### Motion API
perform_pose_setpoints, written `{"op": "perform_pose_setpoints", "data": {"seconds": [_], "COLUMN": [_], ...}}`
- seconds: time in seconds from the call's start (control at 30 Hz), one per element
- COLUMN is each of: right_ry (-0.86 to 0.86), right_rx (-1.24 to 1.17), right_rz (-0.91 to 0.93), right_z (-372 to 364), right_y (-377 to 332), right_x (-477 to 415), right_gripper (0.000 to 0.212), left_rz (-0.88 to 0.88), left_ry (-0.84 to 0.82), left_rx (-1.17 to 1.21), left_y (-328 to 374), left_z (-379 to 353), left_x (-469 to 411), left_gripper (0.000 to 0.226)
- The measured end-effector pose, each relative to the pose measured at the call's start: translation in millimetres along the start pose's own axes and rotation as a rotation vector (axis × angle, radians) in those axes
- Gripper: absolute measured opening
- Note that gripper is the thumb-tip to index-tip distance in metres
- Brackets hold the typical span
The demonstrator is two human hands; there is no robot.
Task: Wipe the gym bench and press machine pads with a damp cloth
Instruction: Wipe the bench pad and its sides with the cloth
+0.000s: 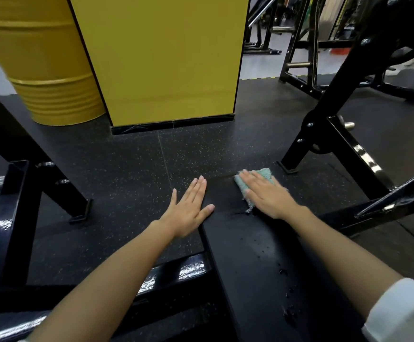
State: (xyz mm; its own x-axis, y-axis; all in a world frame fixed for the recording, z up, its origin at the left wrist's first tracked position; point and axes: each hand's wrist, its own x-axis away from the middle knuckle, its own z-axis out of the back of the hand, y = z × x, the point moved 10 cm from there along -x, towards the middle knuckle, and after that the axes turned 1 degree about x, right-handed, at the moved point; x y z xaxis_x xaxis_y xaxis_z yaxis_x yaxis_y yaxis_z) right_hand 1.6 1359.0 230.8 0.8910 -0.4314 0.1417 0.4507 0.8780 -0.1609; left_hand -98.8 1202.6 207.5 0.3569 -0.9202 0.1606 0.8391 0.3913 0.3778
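A long black bench pad (pixel 257 262) runs away from me in the middle of the head view, with water drops on its surface. Near its far end lies a light green cloth (pixel 244 185), and my right hand (pixel 267 193) presses flat on it with straight fingers. My left hand (pixel 188 208) lies flat on the pad's left edge, fingers straight and together, thumb spread, holding nothing. Part of the cloth is hidden under my right palm.
Black steel frame legs (pixel 16 201) of the bench rack stand left and right (pixel 336 134). A yellow pillar (pixel 161 58) and a yellow drum (pixel 43 60) rise behind on the speckled rubber floor (pixel 131 164). More gym machines (pixel 307 55) stand at the far right.
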Motion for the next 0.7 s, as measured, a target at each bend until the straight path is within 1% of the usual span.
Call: {"op": "perform_pose_setpoints", "data": {"seconds": [0.1,0.2,0.27,0.4,0.47,0.57,0.7], "right_ry": [0.015,0.032,0.035,0.047,0.041,0.042,0.053], "right_rx": [0.006,0.028,0.038,0.019,-0.028,-0.01,0.004], "right_rz": [-0.061,-0.069,-0.029,0.121,0.166,0.178,0.026], "right_z": [0,-4,-7,-15,-14,-10,1], "right_y": [13,-5,-29,-88,-95,-71,2], "right_x": [2,-1,-6,-13,-15,-13,-5], "right_gripper": [0.054,0.055,0.055,0.055,0.055,0.053,0.053], "left_rz": [-0.004,-0.011,-0.009,0.002,0.003,-0.002,-0.01], "left_ry": [0.004,0.013,0.013,0.019,0.022,0.023,0.023], "left_rx": [0.016,0.024,0.025,0.024,0.022,0.02,0.031], "left_y": [-1,-1,-1,-1,-1,0,0], "left_z": [0,0,0,-1,0,0,1], "left_x": [0,0,-1,-1,-1,0,1], "left_gripper": [0.07,0.07,0.07,0.069,0.07,0.069,0.069]}}
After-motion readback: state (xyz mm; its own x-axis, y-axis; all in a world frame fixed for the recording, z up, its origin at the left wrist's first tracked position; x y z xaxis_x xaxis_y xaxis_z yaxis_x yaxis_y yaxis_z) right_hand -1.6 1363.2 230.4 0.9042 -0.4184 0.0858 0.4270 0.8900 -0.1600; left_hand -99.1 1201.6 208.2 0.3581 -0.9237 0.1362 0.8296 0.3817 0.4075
